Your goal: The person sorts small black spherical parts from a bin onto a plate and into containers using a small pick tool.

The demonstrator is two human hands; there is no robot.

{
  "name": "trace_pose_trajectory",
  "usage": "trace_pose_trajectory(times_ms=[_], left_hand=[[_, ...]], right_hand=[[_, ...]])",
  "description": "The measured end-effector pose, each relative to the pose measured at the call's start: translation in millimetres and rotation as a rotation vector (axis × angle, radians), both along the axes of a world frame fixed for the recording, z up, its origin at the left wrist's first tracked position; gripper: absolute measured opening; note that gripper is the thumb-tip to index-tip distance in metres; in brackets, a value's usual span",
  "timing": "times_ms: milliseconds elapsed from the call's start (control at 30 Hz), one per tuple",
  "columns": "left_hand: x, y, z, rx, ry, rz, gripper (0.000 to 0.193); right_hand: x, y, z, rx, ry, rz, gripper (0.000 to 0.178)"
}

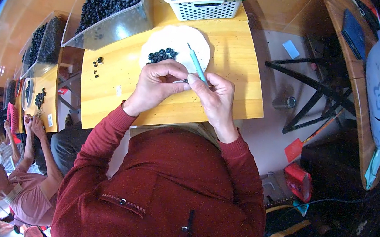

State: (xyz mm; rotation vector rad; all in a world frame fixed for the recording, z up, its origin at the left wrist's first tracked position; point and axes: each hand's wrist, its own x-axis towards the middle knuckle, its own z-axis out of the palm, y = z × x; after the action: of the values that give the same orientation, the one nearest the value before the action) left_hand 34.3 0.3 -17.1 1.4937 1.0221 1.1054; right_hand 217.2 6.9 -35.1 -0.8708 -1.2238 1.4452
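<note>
Both my hands meet over the near edge of a white round plate (pixel 180 35). My left hand (pixel 156 86) is closed, thumb and forefinger pinching a small dark piece (pixel 186 80), mostly hidden by the fingers. In my right hand (pixel 218 98) is a slim teal pen-shaped tool (pixel 197 64), its dark pointed tip slanting up and away from me. The right thumb also presses close to the pinched piece. Several dark, round, bead-like pieces (pixel 161 55) lie together on the plate's left side, just beyond my left hand.
A clear bin (pixel 126 20) and a white perforated basket (pixel 206 12), both full of dark round pieces, stand at the wooden table's (pixel 236 58) far side. Small dark bits (pixel 98 63) lie left. A co-worker (pixel 28 184) sits at a neighbouring table; a red dustpan (pixel 293 150) is at right.
</note>
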Motion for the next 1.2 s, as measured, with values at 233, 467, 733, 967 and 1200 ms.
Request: trace_pose_trajectory(times_ms=[233,467,733,967,1200], left_hand=[[-1,-2,-10,-0.035,0.005,0.051,0.014],[2,-4,-9,-0.138,-0.118,0.082,0.014],[4,-9,-7,-0.384,-0.457,0.038,0.011],[4,-11,-10,-0.463,-0.643,-0.015,0.013],[5,-12,-10,-0.486,-0.678,-0.030,0.012]], right_hand=[[-2,-1,0,-0.109,0.085,0.002,0.019],[2,2,-2,-0.123,0.080,0.025,0.016],[2,2,1,-0.159,0.219,0.096,0.021],[3,1,-4,-0.238,0.272,0.141,0.020],[6,2,-7,-0.284,0.337,0.182,0.017]])
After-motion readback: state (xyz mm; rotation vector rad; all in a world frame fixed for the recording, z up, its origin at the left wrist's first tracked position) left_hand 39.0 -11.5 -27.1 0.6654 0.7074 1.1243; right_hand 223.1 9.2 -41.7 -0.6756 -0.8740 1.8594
